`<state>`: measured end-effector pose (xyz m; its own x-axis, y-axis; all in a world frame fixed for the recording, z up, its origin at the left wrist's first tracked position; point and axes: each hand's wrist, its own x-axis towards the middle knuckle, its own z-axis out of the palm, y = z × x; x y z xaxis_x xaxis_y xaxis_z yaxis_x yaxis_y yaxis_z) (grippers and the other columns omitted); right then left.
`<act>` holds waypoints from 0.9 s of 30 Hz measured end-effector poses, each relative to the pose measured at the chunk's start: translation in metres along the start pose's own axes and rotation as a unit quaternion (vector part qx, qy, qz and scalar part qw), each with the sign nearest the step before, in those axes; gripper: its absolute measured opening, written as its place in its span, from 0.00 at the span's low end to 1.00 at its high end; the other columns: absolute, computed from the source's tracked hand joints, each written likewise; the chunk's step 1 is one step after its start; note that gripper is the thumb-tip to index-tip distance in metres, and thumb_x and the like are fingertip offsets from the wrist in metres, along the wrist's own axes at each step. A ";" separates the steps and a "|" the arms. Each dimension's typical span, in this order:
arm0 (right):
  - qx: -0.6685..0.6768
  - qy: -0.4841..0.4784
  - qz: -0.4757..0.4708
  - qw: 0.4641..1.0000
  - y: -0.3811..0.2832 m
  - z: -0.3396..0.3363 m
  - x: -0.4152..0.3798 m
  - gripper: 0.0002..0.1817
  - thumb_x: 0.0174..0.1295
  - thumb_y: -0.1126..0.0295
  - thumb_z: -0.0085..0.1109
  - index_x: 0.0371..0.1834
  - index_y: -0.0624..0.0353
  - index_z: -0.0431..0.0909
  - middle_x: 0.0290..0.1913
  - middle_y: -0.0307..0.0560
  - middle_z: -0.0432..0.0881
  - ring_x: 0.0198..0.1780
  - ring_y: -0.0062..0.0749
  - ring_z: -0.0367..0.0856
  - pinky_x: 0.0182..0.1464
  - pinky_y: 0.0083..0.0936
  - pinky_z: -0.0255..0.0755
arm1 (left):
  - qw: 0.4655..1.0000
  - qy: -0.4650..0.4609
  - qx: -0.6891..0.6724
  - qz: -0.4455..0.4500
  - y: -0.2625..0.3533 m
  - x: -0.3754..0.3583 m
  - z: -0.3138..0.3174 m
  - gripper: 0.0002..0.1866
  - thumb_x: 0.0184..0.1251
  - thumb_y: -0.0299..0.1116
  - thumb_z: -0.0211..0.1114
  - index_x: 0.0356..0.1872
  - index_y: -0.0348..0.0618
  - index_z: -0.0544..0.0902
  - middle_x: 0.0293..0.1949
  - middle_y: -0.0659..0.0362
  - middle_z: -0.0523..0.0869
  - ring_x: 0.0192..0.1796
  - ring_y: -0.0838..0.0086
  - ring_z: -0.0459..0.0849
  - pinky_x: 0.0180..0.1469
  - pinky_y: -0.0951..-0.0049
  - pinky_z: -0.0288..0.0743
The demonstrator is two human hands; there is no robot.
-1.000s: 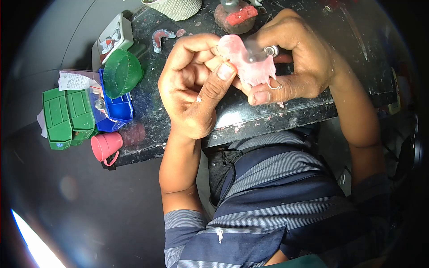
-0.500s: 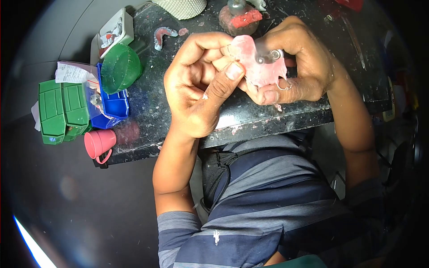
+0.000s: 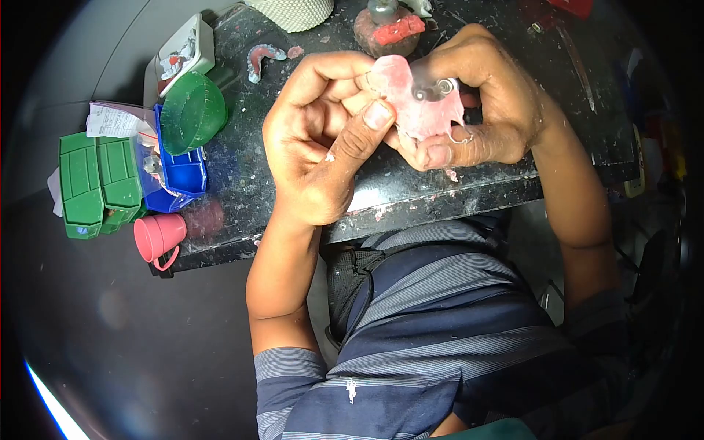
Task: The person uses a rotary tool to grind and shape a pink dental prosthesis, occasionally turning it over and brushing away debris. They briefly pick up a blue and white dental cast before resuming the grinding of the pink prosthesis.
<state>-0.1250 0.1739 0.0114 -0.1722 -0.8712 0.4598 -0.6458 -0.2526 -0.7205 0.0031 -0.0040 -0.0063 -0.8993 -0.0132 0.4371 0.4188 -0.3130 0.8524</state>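
A thin pink dental plate (image 3: 422,114) with a ragged right edge is held up over the front of the bench. My left hand (image 3: 323,136) pinches its left side between thumb and fingers. From the right, my right hand (image 3: 491,103) curls around it, thumb along the lower edge and index finger bent above. Between that index finger and the plate shows a blurred grey patch with two shiny ring-like metal spots (image 3: 433,89). I cannot tell whether my right hand also grips a tool there. Pale dust and shavings cling to both hands.
Beyond the hands stands a round brownish-pink pot (image 3: 370,37) bearing a red piece (image 3: 398,31). Left lie a horseshoe-shaped dental piece (image 3: 257,60), a green bowl (image 3: 192,114), a blue bin (image 3: 183,172), green bins (image 3: 99,176), and a pink cup (image 3: 159,236) at the bench edge (image 3: 220,255).
The whole view has shifted slightly, so things sit a little farther left. Both hands keep the same hold on the pink dental plate.
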 end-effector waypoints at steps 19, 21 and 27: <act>0.002 0.010 -0.011 1.000 0.003 0.000 -0.001 0.23 0.48 0.52 0.74 0.27 0.65 0.82 0.18 0.40 0.77 0.16 0.25 0.72 0.19 0.21 0.61 | 0.999 0.024 -0.024 0.007 -0.001 0.002 0.003 0.16 0.72 0.17 0.62 0.57 0.23 0.72 0.46 0.45 0.86 0.43 0.70 0.88 0.42 0.71 0.88; 0.014 0.015 -0.012 1.000 0.002 0.001 -0.001 0.23 0.48 0.52 0.74 0.27 0.65 0.82 0.18 0.41 0.77 0.16 0.25 0.73 0.19 0.21 0.61 | 1.000 0.023 -0.018 0.007 -0.001 0.002 0.004 0.16 0.72 0.17 0.62 0.57 0.23 0.72 0.46 0.45 0.85 0.43 0.70 0.88 0.42 0.71 0.88; -0.022 0.000 0.005 1.000 -0.006 -0.003 0.000 0.21 0.47 0.55 0.75 0.29 0.64 0.81 0.19 0.40 0.77 0.17 0.23 0.73 0.20 0.21 0.61 | 0.999 0.037 -0.013 0.007 -0.001 0.001 0.003 0.15 0.72 0.17 0.61 0.56 0.23 0.73 0.46 0.47 0.85 0.43 0.71 0.88 0.43 0.73 0.87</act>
<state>-0.1234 0.1764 0.0174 -0.1777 -0.8738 0.4526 -0.6756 -0.2261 -0.7018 0.0019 -0.0005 -0.0053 -0.9008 -0.0875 0.4254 0.4287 -0.3367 0.8384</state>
